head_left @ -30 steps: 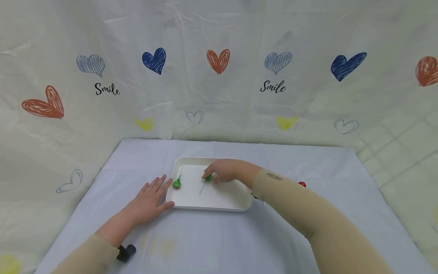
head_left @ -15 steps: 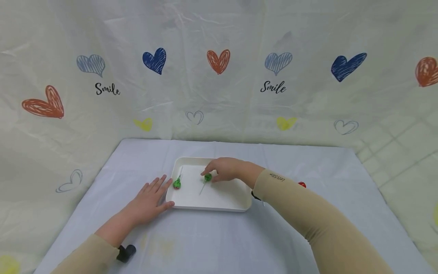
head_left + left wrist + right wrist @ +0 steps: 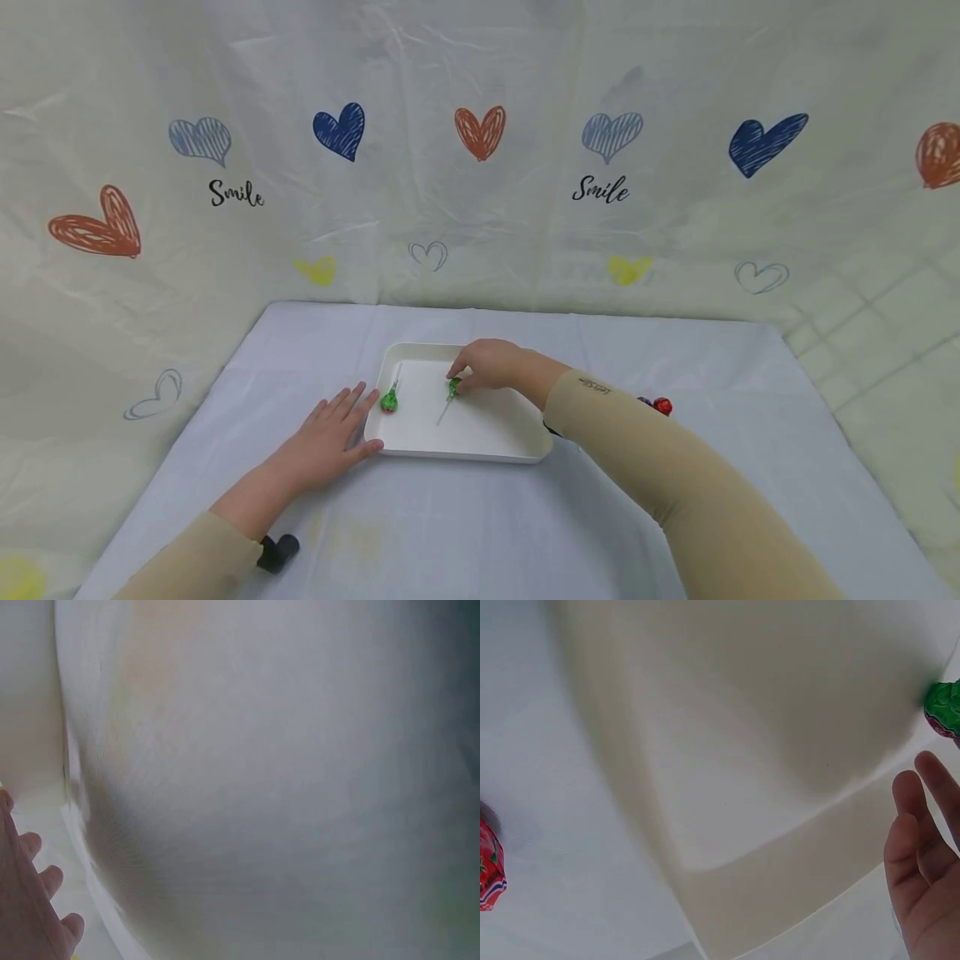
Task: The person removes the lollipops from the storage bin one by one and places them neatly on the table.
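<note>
A white tray point(image 3: 457, 456) lies on the table, with two green-wrapped lollipops in it. My left hand point(image 3: 326, 442) is spread flat at the tray's left edge, thumb at the near corner; in the left wrist view only part of this hand point(image 3: 30, 907) shows. One green lollipop point(image 3: 388, 403) lies just inside that edge, stick pointing away. My right hand point(image 3: 491, 365) reaches over the tray and pinches the head of the other green lollipop point(image 3: 454, 386) between thumb and forefinger, its stick slanting toward me. In the right wrist view that green head point(image 3: 943, 709) sits at the frame's edge.
A red lollipop point(image 3: 662, 406) and a dark purple one point(image 3: 646, 402) lie right of the tray, partly behind the right sleeve. A black object point(image 3: 277, 553) shows by the left wrist. A white sheet with printed hearts point(image 3: 480, 133) hangs behind the table.
The right thumb and forefinger, apart around the green lollipop's head half a second ago, have come together on it. The right forearm has shifted slightly, exposing more of the red and purple lollipops.
</note>
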`<state>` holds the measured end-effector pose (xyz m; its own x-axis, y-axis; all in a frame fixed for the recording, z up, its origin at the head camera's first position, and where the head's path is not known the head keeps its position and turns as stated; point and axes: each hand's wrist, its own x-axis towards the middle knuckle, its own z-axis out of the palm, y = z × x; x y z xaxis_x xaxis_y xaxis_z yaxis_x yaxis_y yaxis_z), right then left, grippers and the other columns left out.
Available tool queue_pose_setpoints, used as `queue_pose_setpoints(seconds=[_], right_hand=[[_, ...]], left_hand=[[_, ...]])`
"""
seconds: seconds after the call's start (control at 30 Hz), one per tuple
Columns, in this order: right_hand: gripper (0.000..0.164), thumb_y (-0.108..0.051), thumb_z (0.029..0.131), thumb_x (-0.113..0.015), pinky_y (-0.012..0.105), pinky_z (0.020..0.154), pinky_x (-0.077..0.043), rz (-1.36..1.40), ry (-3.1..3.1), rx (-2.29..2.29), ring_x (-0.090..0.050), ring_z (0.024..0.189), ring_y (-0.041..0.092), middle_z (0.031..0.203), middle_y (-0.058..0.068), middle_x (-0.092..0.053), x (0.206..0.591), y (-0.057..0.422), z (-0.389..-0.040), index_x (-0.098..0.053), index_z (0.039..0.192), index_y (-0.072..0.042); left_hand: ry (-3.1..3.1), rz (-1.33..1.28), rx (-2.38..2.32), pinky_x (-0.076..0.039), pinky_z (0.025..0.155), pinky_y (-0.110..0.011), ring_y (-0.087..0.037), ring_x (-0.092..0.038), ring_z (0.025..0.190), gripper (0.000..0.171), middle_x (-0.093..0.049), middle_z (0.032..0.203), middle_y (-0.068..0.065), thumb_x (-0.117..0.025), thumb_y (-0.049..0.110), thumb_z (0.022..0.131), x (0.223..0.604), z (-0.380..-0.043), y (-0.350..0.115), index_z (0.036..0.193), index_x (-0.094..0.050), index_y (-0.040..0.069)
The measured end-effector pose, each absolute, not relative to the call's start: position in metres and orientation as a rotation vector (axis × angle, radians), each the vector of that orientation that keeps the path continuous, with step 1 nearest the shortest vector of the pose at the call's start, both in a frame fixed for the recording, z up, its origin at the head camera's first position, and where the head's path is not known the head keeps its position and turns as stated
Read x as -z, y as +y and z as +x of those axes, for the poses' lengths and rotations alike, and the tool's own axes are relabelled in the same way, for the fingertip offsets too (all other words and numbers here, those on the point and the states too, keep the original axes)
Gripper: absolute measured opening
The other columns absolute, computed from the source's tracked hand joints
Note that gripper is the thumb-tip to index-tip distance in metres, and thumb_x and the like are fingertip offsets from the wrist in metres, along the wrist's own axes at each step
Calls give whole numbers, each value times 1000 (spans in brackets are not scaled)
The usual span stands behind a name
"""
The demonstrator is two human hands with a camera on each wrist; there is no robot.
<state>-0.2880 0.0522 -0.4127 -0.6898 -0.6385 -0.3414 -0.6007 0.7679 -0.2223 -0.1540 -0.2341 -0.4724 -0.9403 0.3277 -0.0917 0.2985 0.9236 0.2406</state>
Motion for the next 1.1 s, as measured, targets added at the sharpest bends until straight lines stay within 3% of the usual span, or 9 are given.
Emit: queue_pose_setpoints(seconds=[0.23, 0.53, 0.87, 1.1], right_hand=[[25, -29, 92, -73, 31, 100, -45, -907, 2544, 143, -57, 110, 10, 113, -13, -67, 412, 50, -288, -75, 117, -30], [24, -17, 93, -72, 28, 99, -47, -897, 2462, 229, -59, 105, 6, 107, -15, -69, 414, 53, -291, -77, 113, -28], [33, -10, 95, -65, 28, 100, -46, -908, 2433, 243, -57, 112, 7, 114, -15, -67, 409, 58, -287, -75, 118, -30], [30, -21, 96, -64, 31, 100, -46, -905, 2458, 233, -56, 116, 10, 113, -17, -67, 406, 61, -289, -72, 122, -33]], left_hand=[[2956, 496, -347, -11, 118, -61, -38, -14, 150, 88, -15, 165, -13, -53, 63, 94, 472, -154, -234, 160, -20, 16], [2949, 495, -351, -11, 118, -61, -39, -14, 149, 87, -15, 165, -14, -54, 61, 94, 469, -154, -233, 159, -21, 14], [2970, 532, -382, -14, 116, -64, -41, -17, 148, 87, -18, 163, -17, -53, 63, 94, 468, -153, -233, 159, -23, 13], [2972, 519, -369, -14, 116, -64, -42, -18, 148, 86, -19, 163, -17, -55, 61, 94, 466, -152, -232, 158, -24, 12]])
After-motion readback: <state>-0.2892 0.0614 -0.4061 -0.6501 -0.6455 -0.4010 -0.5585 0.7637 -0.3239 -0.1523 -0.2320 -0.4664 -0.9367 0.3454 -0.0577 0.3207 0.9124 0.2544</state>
